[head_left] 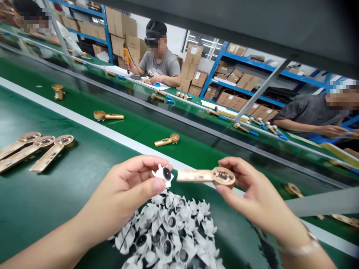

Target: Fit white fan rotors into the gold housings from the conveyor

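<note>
Between the thumb and fingers of my left hand (134, 183) is a small white fan blade (163, 174), its round dark hub facing me. My right hand (249, 186) pinches the round end of a gold handheld-fan housing (196, 175), whose handle points left toward the fan blade. The two parts are close together but apart. Inside the housing's round end some small parts show, too small to make out. Below both hands lies a heap of white fan blades (168, 231) on the green table, partly covered by my left hand.
Several gold housings (53, 153) lie at the left of the table. Beyond a white strip, a green belt (134, 127) carries more gold pieces (168, 140). Co-workers sit across the line, one holding an orange electric screwdriver (126, 59). A grey metal bar (325, 200) juts in at right.
</note>
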`<act>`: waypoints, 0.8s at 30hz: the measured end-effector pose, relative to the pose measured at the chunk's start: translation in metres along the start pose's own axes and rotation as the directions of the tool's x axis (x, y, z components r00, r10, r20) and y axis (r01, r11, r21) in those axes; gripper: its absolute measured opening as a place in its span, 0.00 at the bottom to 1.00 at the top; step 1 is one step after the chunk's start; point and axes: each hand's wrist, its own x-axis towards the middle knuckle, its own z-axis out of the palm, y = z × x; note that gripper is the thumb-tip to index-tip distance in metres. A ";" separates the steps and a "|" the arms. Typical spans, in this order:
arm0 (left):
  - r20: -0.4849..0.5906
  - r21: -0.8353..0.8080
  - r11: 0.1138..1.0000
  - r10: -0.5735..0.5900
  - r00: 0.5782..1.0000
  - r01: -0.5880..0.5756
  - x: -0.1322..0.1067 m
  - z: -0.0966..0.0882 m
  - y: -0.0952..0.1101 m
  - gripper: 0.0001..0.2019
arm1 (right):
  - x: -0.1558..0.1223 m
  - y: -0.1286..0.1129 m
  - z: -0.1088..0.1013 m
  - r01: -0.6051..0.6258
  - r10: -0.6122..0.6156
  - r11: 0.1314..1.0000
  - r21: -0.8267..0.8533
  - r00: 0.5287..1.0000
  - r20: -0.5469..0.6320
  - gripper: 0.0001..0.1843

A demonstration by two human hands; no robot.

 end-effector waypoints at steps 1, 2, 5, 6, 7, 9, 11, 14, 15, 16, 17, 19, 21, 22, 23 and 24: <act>-0.001 -0.015 1.000 0.019 1.000 -0.019 -0.001 0.001 0.001 0.12 | -0.011 -0.015 0.006 0.011 -0.007 0.994 0.110 0.999 -0.036 0.21; 0.001 -0.038 0.999 0.026 1.000 -0.025 -0.002 0.003 0.001 0.12 | -0.020 -0.028 0.011 0.010 0.004 0.975 0.222 0.998 -0.066 0.22; 0.058 -0.110 0.994 -0.023 0.998 0.029 -0.006 0.010 0.000 0.15 | -0.036 -0.052 0.026 -0.056 0.097 0.874 0.483 0.994 -0.058 0.25; 0.080 -0.114 0.992 -0.037 0.996 0.046 -0.006 0.012 -0.001 0.16 | -0.038 -0.055 0.030 -0.084 0.118 0.837 0.541 0.993 -0.028 0.25; 0.094 -0.105 0.993 -0.036 0.995 0.045 -0.007 0.013 -0.002 0.16 | -0.039 -0.057 0.033 -0.102 0.120 0.810 0.578 0.993 0.006 0.26; 0.097 -0.042 0.999 0.022 0.995 -0.018 -0.008 0.016 -0.003 0.19 | -0.037 -0.058 0.038 -0.110 0.100 0.796 0.595 0.994 0.050 0.26; 0.093 0.043 0.992 0.118 0.989 -0.122 -0.008 0.016 -0.004 0.21 | -0.035 -0.058 0.042 -0.113 0.092 0.782 0.613 0.994 0.066 0.26; 0.103 0.135 0.964 0.218 0.971 -0.231 -0.009 0.015 -0.004 0.25 | -0.033 -0.056 0.047 -0.112 0.073 0.707 0.698 0.994 0.085 0.28; 0.108 0.161 0.953 0.241 0.964 -0.256 -0.009 0.015 -0.005 0.25 | -0.033 -0.055 0.049 -0.101 0.050 0.690 0.717 0.995 0.092 0.28; 0.114 0.186 0.942 0.262 0.958 -0.280 -0.010 0.014 -0.006 0.25 | -0.033 -0.054 0.050 -0.089 0.028 0.685 0.723 0.995 0.096 0.29; 0.123 0.214 0.929 0.281 0.952 -0.301 -0.010 0.013 -0.006 0.25 | -0.033 -0.054 0.050 -0.080 0.014 0.690 0.719 0.995 0.097 0.30; 0.138 0.264 0.902 0.315 0.939 -0.341 -0.010 0.012 -0.007 0.25 | -0.032 -0.053 0.050 -0.078 0.007 0.713 0.697 0.995 0.103 0.30; 0.145 0.305 0.879 0.339 0.930 -0.368 -0.008 0.012 -0.007 0.25 | -0.031 -0.053 0.048 -0.080 0.009 0.740 0.668 0.994 0.110 0.31; 0.144 0.322 0.871 0.342 0.929 -0.371 -0.008 0.012 -0.008 0.25 | -0.031 -0.053 0.047 -0.068 0.001 0.761 0.645 0.995 0.103 0.31; 0.143 0.335 0.864 0.347 0.927 -0.376 -0.007 0.013 -0.008 0.24 | -0.029 -0.053 0.046 -0.044 -0.012 0.793 0.608 0.996 0.088 0.31; 0.145 0.349 0.857 0.350 0.926 -0.379 -0.006 0.013 -0.008 0.23 | -0.028 -0.053 0.046 -0.003 -0.037 0.833 0.553 0.997 0.062 0.30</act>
